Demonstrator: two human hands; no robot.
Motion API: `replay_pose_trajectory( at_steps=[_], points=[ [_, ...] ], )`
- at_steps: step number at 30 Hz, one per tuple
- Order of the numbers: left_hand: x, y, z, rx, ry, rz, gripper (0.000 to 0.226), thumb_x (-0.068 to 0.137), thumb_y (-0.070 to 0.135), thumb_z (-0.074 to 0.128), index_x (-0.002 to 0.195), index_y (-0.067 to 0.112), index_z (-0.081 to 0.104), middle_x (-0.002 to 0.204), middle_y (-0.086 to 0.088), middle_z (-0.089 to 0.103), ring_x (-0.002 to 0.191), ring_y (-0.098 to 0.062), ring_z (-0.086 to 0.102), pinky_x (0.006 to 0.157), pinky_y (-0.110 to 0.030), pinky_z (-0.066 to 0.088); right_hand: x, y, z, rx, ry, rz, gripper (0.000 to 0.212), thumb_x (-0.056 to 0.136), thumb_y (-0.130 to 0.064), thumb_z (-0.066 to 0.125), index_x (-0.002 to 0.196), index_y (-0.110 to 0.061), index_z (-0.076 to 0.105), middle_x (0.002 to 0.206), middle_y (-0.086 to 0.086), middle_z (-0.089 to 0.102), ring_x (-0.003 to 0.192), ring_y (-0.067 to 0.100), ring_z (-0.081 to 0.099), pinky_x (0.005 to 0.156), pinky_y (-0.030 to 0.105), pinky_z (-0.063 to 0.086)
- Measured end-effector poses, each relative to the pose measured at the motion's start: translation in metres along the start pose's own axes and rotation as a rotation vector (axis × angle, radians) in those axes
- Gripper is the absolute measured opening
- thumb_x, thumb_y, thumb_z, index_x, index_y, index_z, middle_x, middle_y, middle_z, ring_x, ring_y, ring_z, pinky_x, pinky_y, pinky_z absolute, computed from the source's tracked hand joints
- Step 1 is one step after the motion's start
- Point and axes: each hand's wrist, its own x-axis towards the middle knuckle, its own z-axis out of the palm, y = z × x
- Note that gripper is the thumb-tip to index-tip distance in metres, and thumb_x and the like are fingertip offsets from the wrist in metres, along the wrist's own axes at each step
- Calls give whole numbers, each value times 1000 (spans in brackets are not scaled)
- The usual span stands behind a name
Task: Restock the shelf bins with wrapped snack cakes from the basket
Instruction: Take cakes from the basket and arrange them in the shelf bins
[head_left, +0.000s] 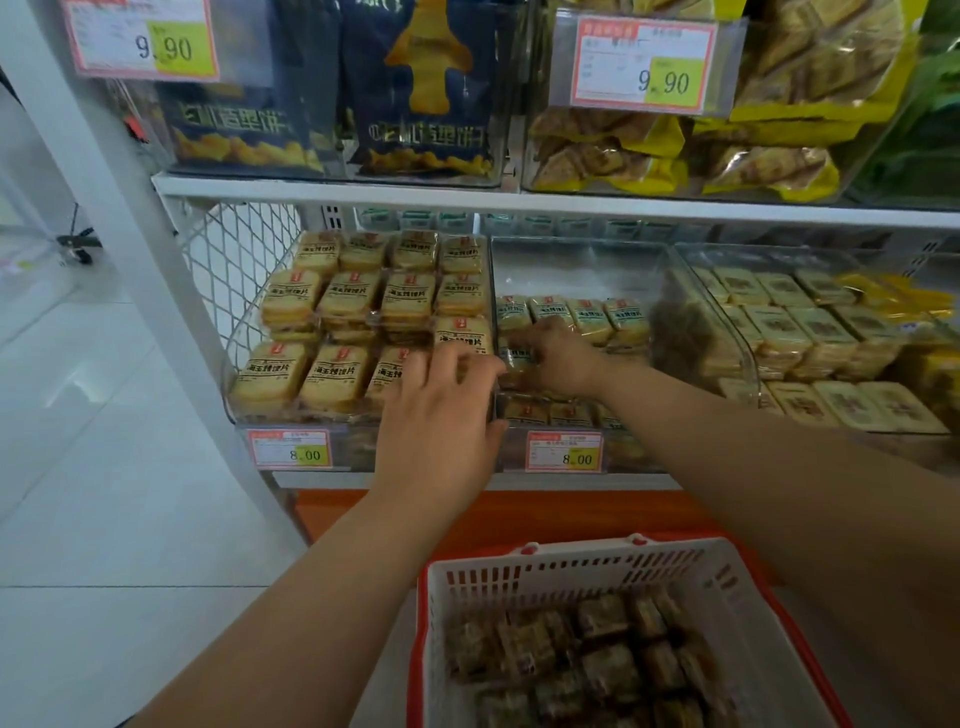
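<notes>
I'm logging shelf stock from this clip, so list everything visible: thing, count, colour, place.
left bin: one, clear, middle shelf, nearly full of yellow snack cakes
middle bin: one, clear, partly filled
right bin: one, clear, pale yellow packs
price tags: four, red-bordered; two read 8.00, two 9.90
dark snack bags: two, navy, top shelf
yellow bags: several, top shelf
basket: one, white with red rim, below, holding brown wrapped cakes
left hand: at left bin's front corner
right hand: inside middle bin, on cakes
</notes>
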Motion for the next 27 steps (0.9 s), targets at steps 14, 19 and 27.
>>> replay_pose_trajectory(
  at_steps=[14,19,27],
  points=[
    [-5,19,5,2,134,120,36,81,30,77,112,18,65,131,-9,51,112,-32,48,86,-46,48,-80,5,-26,522,243,150,57,88,-16,71,137,-15,43,115,3,59,105,19,60,85,29,53],
    [-29,44,19,-47,117,341,25,87,21,68,111,13,65,118,-7,55,105,-29,51,83,-40,49,-176,11,-5,625,526,4,16,94,-13,60,106,-24,57,93,-2,63,85,9,62,74,19,52],
    [-97,72,90,-293,-798,32,32,93,34,63,124,25,58,116,5,60,99,-13,58,86,-35,52,-263,94,116,96,-110,194,26,100,-31,49,124,-24,54,111,-2,64,86,13,63,76,26,54]
  ],
)
